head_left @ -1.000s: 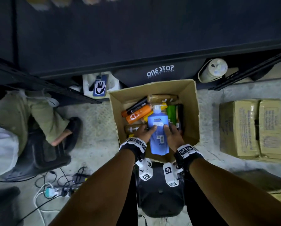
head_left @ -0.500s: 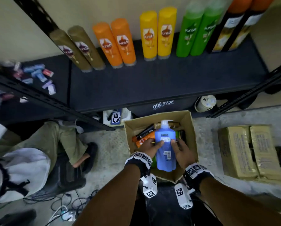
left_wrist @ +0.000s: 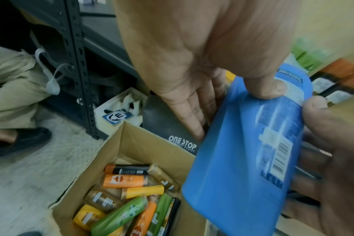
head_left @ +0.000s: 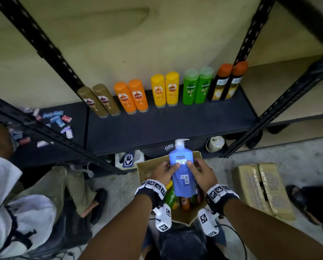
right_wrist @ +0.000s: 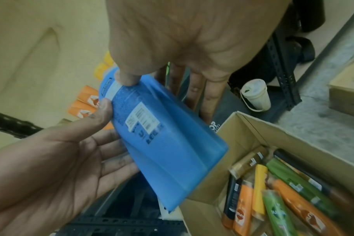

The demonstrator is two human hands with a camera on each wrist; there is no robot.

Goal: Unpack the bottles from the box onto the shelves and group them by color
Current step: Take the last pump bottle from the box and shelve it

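Blue pump bottle (head_left: 182, 171) gripped upright between left hand (head_left: 164, 171) and right hand (head_left: 201, 172), thumbs across label, above open box (head_left: 143, 168) holding more bottles.

Dark shelf (head_left: 175, 126) w/ upright bottle pairs along back: gold (head_left: 98, 100), orange (head_left: 131, 96), yellow (head_left: 165, 90), green (head_left: 197, 85), black w/ orange caps (head_left: 226, 82), small packets (head_left: 57, 119) scattered at left, floor (head_left: 269, 152) w/ open box (head_left: 143, 169), taped carton (head_left: 260, 188)
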